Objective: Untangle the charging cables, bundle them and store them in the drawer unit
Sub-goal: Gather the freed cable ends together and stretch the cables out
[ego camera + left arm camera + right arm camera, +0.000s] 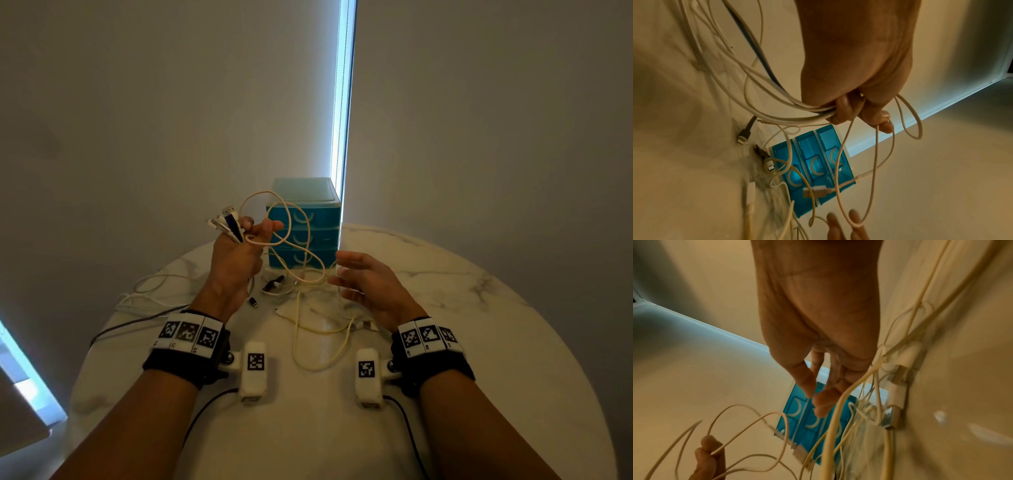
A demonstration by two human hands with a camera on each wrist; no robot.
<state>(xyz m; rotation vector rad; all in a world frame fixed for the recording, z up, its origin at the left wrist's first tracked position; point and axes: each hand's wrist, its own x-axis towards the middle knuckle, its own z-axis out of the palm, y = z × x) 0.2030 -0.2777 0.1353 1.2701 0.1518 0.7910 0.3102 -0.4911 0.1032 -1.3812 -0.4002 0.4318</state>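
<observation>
Left hand is up at centre frame in the head view, fingers curled tight around a fistful of charging cables — smooth white cords with one dark strand running through them — and several flat plug ends fan out above the knuckles. A thin cream cable loops off that hand in wide, springy curves, crossing in front of the drawer unit. Right hand hovers just right of centre, fingers spread loose and straight, gripping nothing, though cream strands hang right beside them. The drawer unit stands at the far edge of the counter, a boxy translucent teal plastic block, three stacked drawers all shut, each with a pale crescent handle. The counter is round, glossy white marble with faint grey veining. More cable sprawls over it: white coils at the left, a black connector below the drawers, and a long cream loop lying between the two wrists
</observation>
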